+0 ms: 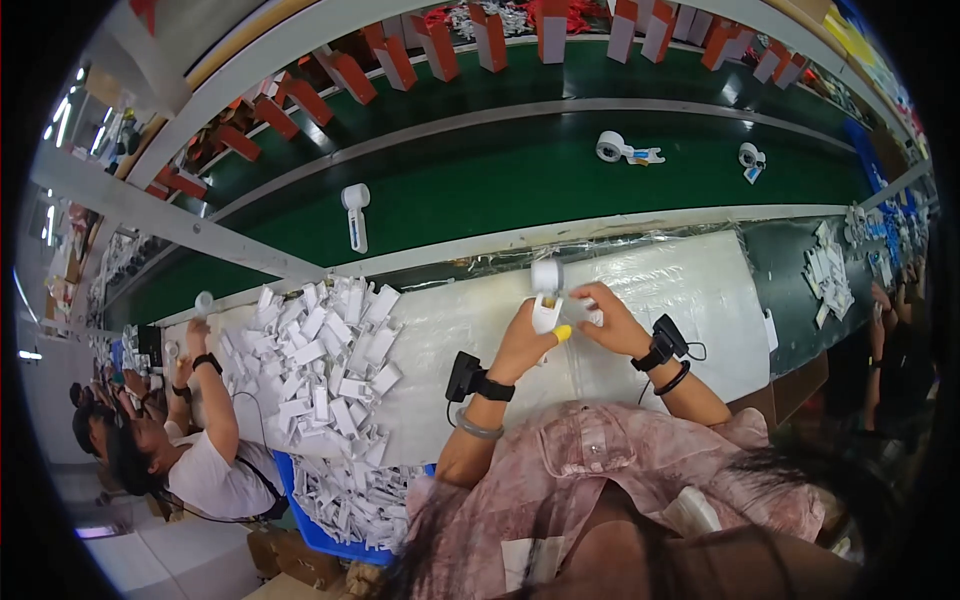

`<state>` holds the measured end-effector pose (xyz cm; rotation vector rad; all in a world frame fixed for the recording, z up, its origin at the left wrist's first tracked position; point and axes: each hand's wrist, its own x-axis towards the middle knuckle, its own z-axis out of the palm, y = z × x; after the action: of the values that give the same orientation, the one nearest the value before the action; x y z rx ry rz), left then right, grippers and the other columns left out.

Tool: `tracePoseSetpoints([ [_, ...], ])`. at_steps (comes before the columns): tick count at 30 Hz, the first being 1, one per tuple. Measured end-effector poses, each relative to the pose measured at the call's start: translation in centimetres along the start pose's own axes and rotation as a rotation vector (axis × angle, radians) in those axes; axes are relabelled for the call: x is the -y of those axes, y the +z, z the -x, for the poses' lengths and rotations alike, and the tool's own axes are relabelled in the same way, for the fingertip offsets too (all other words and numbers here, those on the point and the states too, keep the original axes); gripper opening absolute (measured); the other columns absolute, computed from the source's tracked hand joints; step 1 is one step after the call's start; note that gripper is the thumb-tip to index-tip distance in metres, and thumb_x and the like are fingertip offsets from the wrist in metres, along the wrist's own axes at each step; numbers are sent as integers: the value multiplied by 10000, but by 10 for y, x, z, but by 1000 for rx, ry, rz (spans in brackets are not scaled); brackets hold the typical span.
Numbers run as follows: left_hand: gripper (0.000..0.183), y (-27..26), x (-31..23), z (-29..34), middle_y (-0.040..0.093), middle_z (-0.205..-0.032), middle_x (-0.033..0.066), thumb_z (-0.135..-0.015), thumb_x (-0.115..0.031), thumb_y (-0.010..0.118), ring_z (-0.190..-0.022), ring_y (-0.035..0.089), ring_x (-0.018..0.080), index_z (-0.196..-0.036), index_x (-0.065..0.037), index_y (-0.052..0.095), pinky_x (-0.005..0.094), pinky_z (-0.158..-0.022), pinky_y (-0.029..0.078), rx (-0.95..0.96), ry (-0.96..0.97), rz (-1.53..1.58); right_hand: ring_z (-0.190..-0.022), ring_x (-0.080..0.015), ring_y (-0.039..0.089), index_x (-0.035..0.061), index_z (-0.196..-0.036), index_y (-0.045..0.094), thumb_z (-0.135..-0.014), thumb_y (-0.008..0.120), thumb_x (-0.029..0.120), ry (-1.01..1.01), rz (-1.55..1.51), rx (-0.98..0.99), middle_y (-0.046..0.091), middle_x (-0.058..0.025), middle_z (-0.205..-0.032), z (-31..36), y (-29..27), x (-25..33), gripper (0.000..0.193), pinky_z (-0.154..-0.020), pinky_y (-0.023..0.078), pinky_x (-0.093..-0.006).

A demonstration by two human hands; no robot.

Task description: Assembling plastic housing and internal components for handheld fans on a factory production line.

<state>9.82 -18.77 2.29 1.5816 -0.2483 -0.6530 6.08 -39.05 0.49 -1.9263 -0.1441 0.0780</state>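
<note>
My left hand (525, 345), a yellow cover on its thumb, is closed around the handle of a small white device (546, 277) with a round head, like a handheld fan. Its head points away from me, and the handle looks opened up, with a yellowish part showing inside. Just to the right, my right hand (617, 325) pinches a small white plastic piece (596, 317), partly covered by the fingers. Both hands are above the pale, film-covered worktop (670, 290), close together.
At left lies a heap of white plastic casings (330, 345), above a blue bin (325, 540) of more. Beyond the worktop, a green conveyor belt (450, 190) carries similar round-headed devices (354, 215). Orange dividers (435, 48) line the far side. Another person (215, 450) works at left; white parts (828, 275) lie at right.
</note>
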Motion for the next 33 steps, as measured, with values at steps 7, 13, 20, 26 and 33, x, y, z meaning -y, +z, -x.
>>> tracePoseSetpoints([
  [7,441,-10,-61,51,558,-818,32,-780,-102,652,-541,505,78,-1183,-26,491,227,-447,411,252,-48,77,-1065,-174,561,54,-1037,649,-811,681,100,-62,-176,419,622,-119,-1122,8,19,31,233,-927,423,-322],
  [13,546,-29,-62,79,583,-947,67,-823,-102,562,-586,503,88,-1335,-12,397,225,-479,404,29,79,-108,-878,-95,572,7,-1027,649,-919,589,155,59,-461,545,664,-19,-945,31,10,69,193,-843,444,-267],
  [20,349,-25,-59,95,529,-786,18,-960,-122,392,-605,474,79,-1296,-33,429,208,-531,416,112,151,-4,-928,-132,615,-1,-1044,633,-942,541,165,49,-386,827,679,-48,-898,31,-7,109,216,-863,458,-281],
  [26,279,-10,-63,101,596,-899,56,-962,-98,367,-668,537,99,-1209,-16,466,220,-542,459,25,240,-143,-607,-85,606,20,-815,591,-817,671,94,-95,80,233,652,-29,-706,43,12,101,109,-580,477,-242],
  [33,243,4,-42,85,570,-826,83,-928,-71,365,-550,529,106,-1144,-25,464,237,-411,448,-9,145,414,-678,-133,642,3,-918,617,-807,669,18,-281,48,-320,643,-79,-743,47,33,109,124,-580,497,-245],
])
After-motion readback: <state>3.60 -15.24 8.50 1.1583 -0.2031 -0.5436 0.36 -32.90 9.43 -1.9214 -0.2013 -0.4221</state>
